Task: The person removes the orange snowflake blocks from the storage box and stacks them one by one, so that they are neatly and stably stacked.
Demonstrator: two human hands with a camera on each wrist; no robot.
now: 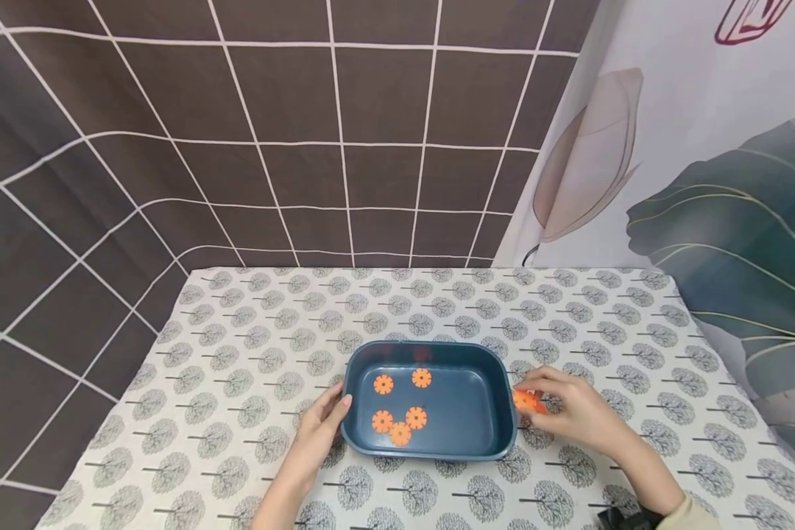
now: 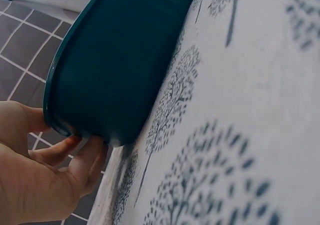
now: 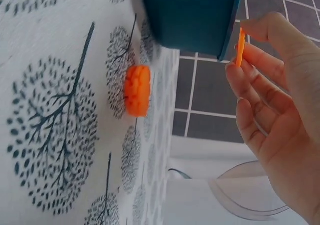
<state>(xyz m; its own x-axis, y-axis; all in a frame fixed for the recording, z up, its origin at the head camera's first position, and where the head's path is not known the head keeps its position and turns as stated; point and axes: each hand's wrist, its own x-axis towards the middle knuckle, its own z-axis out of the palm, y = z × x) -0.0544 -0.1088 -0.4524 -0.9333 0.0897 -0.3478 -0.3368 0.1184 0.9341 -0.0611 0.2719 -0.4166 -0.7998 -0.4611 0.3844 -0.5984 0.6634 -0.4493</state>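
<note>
A dark blue rectangular plastic basin point(image 1: 464, 397) stands on the cloth-covered table. Several flat orange notched discs point(image 1: 383, 384) lie on its floor, toward the left side. At the basin's left end my left hand point(image 1: 318, 427) grips the rim, the thumb at the edge and the fingers against the outer wall point(image 2: 110, 85). Beyond the right end, my right hand point(image 1: 570, 408) pinches one orange notched disc point(image 3: 241, 47) on edge between thumb and fingers, level with the rim. Below it, a short orange stack of discs point(image 3: 137, 90) sits on the cloth beside the basin.
A white tablecloth point(image 1: 271, 361) printed with grey trees covers the table. Behind it hangs a dark curtain point(image 1: 291, 96) with white grid lines, and to the right a pale leaf-patterned curtain point(image 1: 676, 140). Dark gear point(image 1: 626, 519) is on the right wrist.
</note>
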